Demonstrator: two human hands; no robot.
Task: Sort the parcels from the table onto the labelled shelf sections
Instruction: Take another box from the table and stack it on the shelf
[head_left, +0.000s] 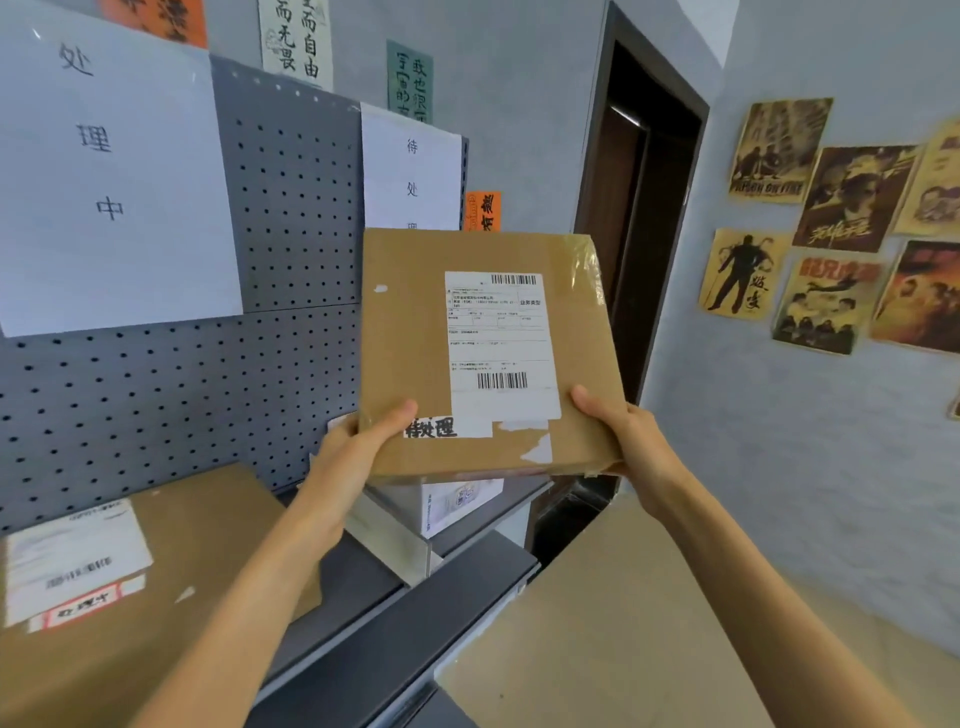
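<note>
I hold the flat parcel (483, 353) at its lower corners, left hand (358, 447) and right hand (618, 441) pinching it, directly below the section sign (410, 166). Risk: the corner-only grip may let it tip forward. It could then strike the white box (457, 501) beneath.

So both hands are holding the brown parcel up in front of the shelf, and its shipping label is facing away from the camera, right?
Not quite. Both hands, left and right, do hold the brown parcel up in front of the shelf, but its shipping label faces the camera, as the head view shows.
</note>
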